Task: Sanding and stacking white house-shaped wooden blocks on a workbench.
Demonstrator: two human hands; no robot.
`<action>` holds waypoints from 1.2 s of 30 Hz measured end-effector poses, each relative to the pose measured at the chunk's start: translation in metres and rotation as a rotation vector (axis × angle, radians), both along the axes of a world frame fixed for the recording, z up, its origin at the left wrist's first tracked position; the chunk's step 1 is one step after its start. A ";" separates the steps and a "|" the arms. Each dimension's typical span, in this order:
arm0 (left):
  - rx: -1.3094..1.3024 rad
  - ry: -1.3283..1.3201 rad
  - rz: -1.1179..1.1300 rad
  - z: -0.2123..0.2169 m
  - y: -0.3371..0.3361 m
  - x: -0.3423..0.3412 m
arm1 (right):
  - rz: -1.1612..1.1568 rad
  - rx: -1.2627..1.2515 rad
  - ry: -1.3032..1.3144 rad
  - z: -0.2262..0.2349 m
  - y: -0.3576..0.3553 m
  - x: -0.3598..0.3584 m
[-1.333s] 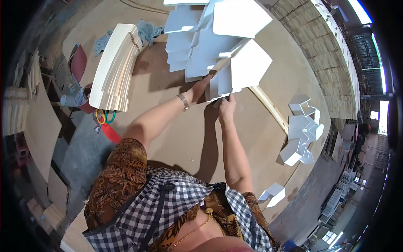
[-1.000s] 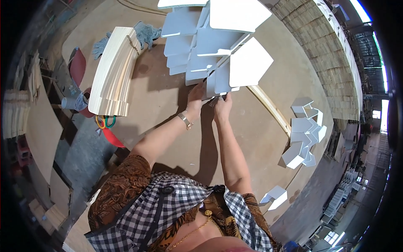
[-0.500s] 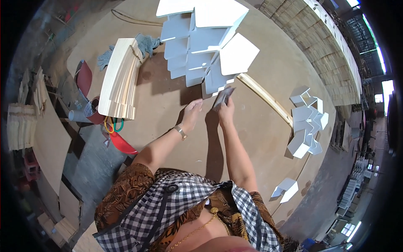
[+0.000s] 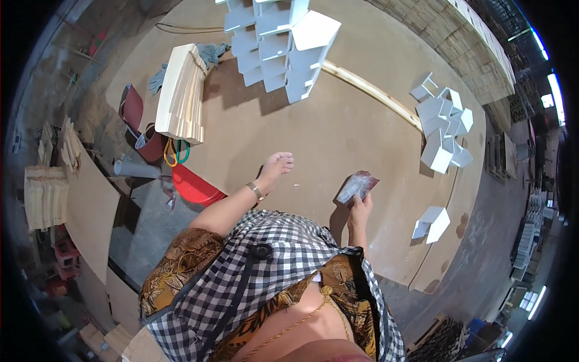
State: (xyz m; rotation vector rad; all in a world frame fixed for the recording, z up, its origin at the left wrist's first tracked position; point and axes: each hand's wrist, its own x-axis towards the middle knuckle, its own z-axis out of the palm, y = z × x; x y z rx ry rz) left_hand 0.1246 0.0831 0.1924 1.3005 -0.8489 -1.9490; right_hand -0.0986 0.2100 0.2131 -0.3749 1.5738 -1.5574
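Observation:
My right hand (image 4: 360, 211) grips a dusty, reddish-brown sheet of sandpaper (image 4: 357, 188) above the table, with the thumb on its near face. My left hand (image 4: 278, 166) hovers over the tabletop, fingers curled in together, and nothing shows in it. A watch (image 4: 255, 190) circles that wrist. Beyond both hands stands a tall stack of white angled pieces (image 4: 315, 30), cut off by the upper edge; neither hand touches it. Left of the stack, a bundle of pale, curved wooden slats (image 4: 175, 90) stands on the table.
Grey gloves (image 4: 211, 53) lie behind the slats. Scissors (image 4: 175, 153), a red basin (image 4: 194, 186) and reddish sandpaper rolls (image 4: 131, 107) are by the table's left edge. A wooden strip (image 4: 371, 93) leads toward smaller white pieces (image 4: 438, 155); a single white piece (image 4: 435, 222) sits nearer.
Both hands have drawn back from the white stack toward me. My right hand has swung to the right with the sandpaper, now turned flatter to view. The view has shifted too.

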 end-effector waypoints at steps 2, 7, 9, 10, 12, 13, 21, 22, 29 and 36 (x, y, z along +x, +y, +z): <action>0.010 -0.012 -0.073 0.005 0.013 -0.018 | -0.033 0.012 0.020 -0.002 0.017 -0.006; 0.005 0.063 -0.357 0.022 0.053 -0.076 | -0.077 0.014 0.022 -0.002 0.055 -0.022; 0.014 0.127 -0.443 0.022 0.068 -0.107 | -0.081 0.014 0.204 -0.004 0.078 -0.032; 0.018 0.184 -0.506 0.021 0.076 -0.119 | -0.115 0.026 0.210 -0.004 0.090 -0.038; 0.022 0.196 -0.571 0.013 0.093 -0.146 | -0.095 0.062 0.472 0.007 0.119 -0.053; 0.021 0.208 -0.602 0.009 0.102 -0.161 | -0.137 0.079 0.474 0.014 0.131 -0.061; -0.232 -0.042 -0.956 -0.013 0.133 -0.280 | -0.455 0.176 0.660 0.004 0.214 -0.135; -0.282 -0.068 -0.969 -0.009 0.136 -0.295 | -0.482 0.188 0.657 -0.001 0.223 -0.143; -0.488 -0.105 -1.129 -0.018 0.173 -0.384 | -0.553 0.398 0.864 0.009 0.234 -0.207; 0.304 0.282 -0.835 -0.017 0.194 -0.431 | -0.166 0.462 1.292 -0.002 0.188 -0.270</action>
